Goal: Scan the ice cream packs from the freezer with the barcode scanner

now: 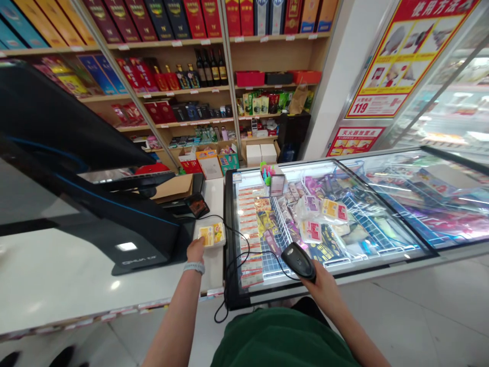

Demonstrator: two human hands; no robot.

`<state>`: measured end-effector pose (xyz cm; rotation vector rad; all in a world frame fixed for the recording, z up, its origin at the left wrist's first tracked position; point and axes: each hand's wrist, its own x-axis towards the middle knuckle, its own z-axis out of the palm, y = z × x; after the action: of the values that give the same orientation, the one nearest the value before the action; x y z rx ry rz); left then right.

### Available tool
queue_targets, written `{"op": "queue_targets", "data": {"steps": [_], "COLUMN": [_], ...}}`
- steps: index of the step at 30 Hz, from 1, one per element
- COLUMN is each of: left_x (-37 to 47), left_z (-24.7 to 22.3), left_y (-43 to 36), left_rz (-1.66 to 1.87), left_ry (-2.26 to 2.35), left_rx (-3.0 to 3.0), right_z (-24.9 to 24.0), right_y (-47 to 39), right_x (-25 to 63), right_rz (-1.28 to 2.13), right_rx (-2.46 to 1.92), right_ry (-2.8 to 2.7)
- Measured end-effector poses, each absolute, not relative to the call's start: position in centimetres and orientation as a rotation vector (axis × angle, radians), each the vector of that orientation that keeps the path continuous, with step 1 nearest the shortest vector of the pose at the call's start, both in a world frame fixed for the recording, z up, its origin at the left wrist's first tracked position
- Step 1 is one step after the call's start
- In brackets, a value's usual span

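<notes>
My left hand (195, 250) is closed on the near left edge of a clear pack with a yellow label (212, 235), at the counter's right end. In my right hand (321, 281) is a black barcode scanner (299, 261), held over the glass top of the freezer. The scanner's black cable (247, 253) loops to the left across the freezer's edge. Several similar packs (311, 231) with red, purple and yellow labels lie together on the freezer glass, beyond the scanner.
A large black checkout terminal (145, 239) stands on the white counter (76, 290) at left. The chest freezer (229, 255) stretches right, with frozen goods in wire baskets. Shelves (198, 89) of boxes and bottles line the back. A card holder (277, 185) stands on the glass.
</notes>
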<state>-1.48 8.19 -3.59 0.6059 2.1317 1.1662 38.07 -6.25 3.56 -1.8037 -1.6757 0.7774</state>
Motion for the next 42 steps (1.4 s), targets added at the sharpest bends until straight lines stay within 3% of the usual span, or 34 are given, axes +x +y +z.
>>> {"op": "queue_targets", "data": {"steps": [7, 15, 27, 42], "left_x": [1.0, 7.1, 12.9, 15.6], "left_z": [-0.6, 2.4, 2.7, 2.3], "left_y": [5.6, 2.8, 1.2, 1.4], "left_rz": [1.371, 1.303, 1.108, 1.156], "left_ry": [1.771, 1.469, 1.329, 1.304], "left_rx": [0.258, 0.254, 0.128, 0.109], "right_z": [4.1, 4.5, 3.6, 4.8], "right_y": [-5.3, -4.3, -3.4, -2.9], "right_x": [39.3, 40.8, 43.2, 43.8], "right_rz": [0.768, 0.841, 0.858, 0.863], "right_rx": [-1.771, -1.697, -1.664, -1.647], "right_ry": [-1.686, -1.698, -1.699, -1.714]}}
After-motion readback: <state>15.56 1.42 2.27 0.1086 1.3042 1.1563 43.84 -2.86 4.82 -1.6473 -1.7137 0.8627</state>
